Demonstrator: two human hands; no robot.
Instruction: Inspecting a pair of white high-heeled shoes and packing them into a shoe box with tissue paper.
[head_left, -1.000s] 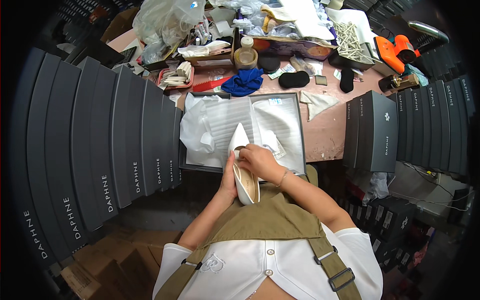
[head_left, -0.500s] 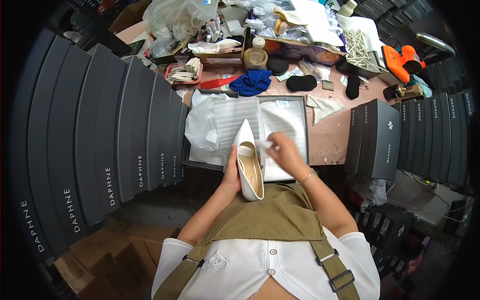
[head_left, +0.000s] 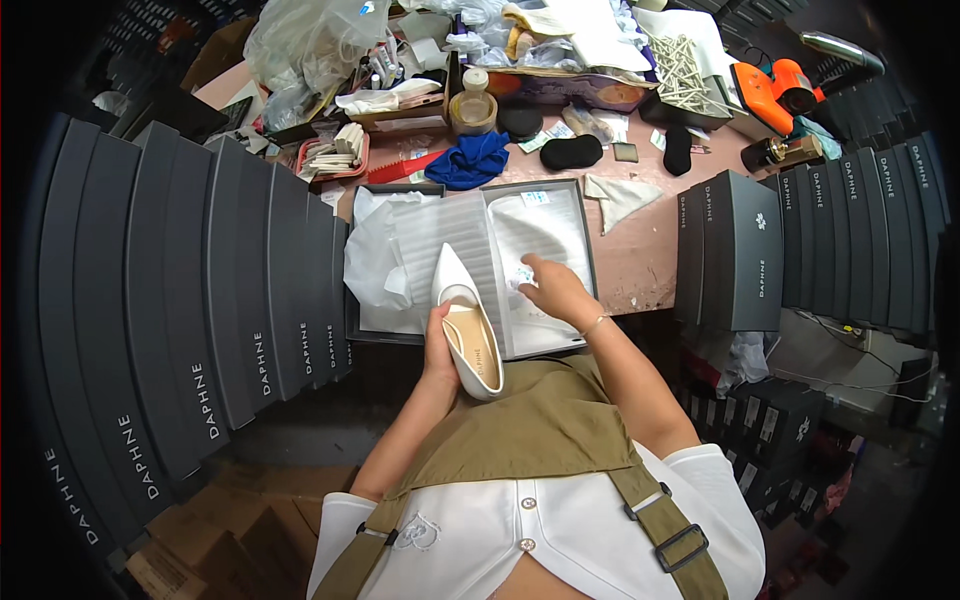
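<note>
My left hand [head_left: 437, 350] grips a white pointed-toe pump [head_left: 452, 272] by its side. The shoe stands toe away from me, tilted a little, its beige insole facing up. To its right, my right hand [head_left: 557, 290] has thumb and fingers pinched on a small white crumpled piece [head_left: 519, 277]; whether it is paper or plastic I cannot tell. Beneath both hands lies an open dark grey shoebox [head_left: 590, 235]. White tissue paper [head_left: 372, 262] spreads over its left part, and a ribbed translucent foam sheet [head_left: 455, 222] lies across the middle.
Tall stacks of dark grey shoeboxes [head_left: 180, 290] flank me on the left, with more shoeboxes [head_left: 735, 250] on the right. Behind the open box sit a blue cloth [head_left: 468, 160], a white cloth [head_left: 620, 200], black oval pads [head_left: 571, 152], a bottle [head_left: 474, 105] and an orange tool [head_left: 765, 95].
My right hand has drawn slightly away from the shoe, over the box's right part, with the white piece still pinched. The whole view has shifted a little.
</note>
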